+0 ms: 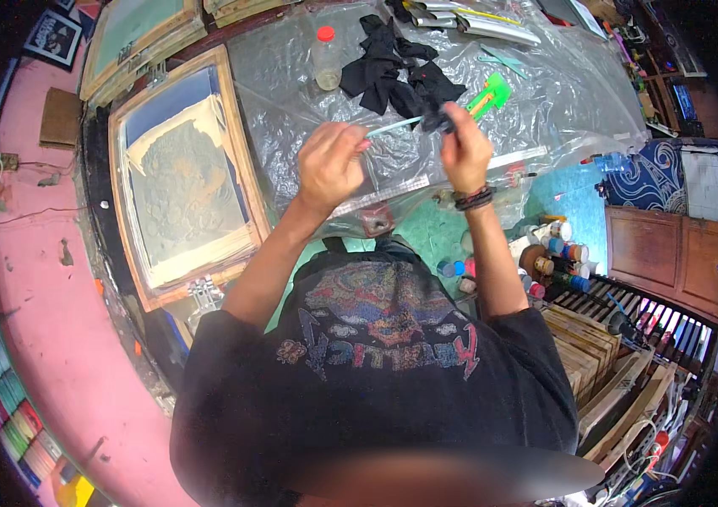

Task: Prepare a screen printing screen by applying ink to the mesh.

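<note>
Head view: left hand at eleven o'clock, right hand at one, both nearly closed, pinch pale-blue stick and dark cloth; slackening either could drop its load

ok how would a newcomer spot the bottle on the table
Find the big plastic-covered table in front of the person. On it, just left of the crumpled black cloth, is a clear bottle, set apart from that dark heap by its bright red cap.
</note>
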The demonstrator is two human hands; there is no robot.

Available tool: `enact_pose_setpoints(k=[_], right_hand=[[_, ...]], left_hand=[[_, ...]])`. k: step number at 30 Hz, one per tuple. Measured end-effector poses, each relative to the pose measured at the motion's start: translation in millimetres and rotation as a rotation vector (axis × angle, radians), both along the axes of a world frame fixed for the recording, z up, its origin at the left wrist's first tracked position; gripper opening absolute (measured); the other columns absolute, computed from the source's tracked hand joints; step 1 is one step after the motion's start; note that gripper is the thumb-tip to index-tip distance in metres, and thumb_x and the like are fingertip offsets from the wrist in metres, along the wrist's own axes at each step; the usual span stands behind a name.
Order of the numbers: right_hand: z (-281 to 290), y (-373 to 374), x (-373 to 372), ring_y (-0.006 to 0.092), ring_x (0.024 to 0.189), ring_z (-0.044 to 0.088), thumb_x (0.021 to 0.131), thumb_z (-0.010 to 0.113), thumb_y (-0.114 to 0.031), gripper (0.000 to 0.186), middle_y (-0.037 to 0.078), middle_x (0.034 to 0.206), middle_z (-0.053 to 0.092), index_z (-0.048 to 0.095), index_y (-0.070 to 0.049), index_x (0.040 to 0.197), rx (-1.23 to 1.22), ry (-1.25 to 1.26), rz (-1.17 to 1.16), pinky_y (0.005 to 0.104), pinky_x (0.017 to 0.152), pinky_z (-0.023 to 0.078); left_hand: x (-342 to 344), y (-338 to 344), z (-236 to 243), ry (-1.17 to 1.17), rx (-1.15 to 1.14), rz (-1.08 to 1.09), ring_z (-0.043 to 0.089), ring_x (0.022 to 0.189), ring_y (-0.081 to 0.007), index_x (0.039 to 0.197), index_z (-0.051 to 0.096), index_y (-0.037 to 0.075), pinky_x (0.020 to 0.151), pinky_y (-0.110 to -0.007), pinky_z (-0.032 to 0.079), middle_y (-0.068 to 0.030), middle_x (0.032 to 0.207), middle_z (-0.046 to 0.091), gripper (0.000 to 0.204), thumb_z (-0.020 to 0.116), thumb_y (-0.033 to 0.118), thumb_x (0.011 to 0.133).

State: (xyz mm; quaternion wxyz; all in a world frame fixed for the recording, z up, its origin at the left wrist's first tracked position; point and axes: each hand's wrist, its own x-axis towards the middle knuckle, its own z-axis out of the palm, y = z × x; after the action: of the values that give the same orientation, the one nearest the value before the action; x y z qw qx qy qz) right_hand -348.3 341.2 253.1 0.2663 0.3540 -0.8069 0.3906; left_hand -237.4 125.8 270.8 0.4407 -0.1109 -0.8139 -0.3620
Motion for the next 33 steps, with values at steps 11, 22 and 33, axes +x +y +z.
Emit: enact_pose_setpoints(k=[11, 22, 33], right_hand=[[5, -9, 10, 0.0294, 0.083, 0.071, 0.070, 0.060, 0.008, 0.051, 0.014, 0.115, 0.070, 0.066, -0.008, 0.118, 0.008, 0.158, 0.098, 0.0354, 0.070, 0.056], [-71, 140, -35, 0.0112, 0.089, 0.065, 0.097, 0.068, -0.014, 0.027, 0.006, 0.103, 0.069, 0.055, -0.002, 0.117, -0.799, -0.870, -0.197, 0.0263, 0.075, 0.054], [-111, 292, 41, 0.0173, 0.094, 0.070, 0.100, 0.062, -0.015, 0.021, 0.009, 0.111, 0.069, 0.062, 0.000, 0.115, -1.239, -0.950, -0.362, 0.0291, 0.081, 0.061]], left_hand=[[2, 11, -6, 0.020, 0.016, 0.009, 0.063, 0.066, -0.0311, 0.095, 0.063, 0.000, 0.062, -0.036, 0.050, -0.0148, 0.077, 0.063, 0.017, 0.064, -0.009, 0.080], [-4, 29, -18, -0.442, 0.881, -0.193, 0.044, 0.057, -0.0066, 0.101, 0.052, 0.005, 0.052, -0.025, 0.037, 0.0022, 0.066, 0.045, 0.025, 0.046, 0.028, 0.109], [-50, 91, -41, -0.985, 1.733, -0.618, 0.040, 0.062, -0.0134, 0.093, 0.046, 0.011, 0.063, -0.031, 0.037, 0.0012, 0.065, 0.037, 0.023, 0.047, 0.028, 0.107]])
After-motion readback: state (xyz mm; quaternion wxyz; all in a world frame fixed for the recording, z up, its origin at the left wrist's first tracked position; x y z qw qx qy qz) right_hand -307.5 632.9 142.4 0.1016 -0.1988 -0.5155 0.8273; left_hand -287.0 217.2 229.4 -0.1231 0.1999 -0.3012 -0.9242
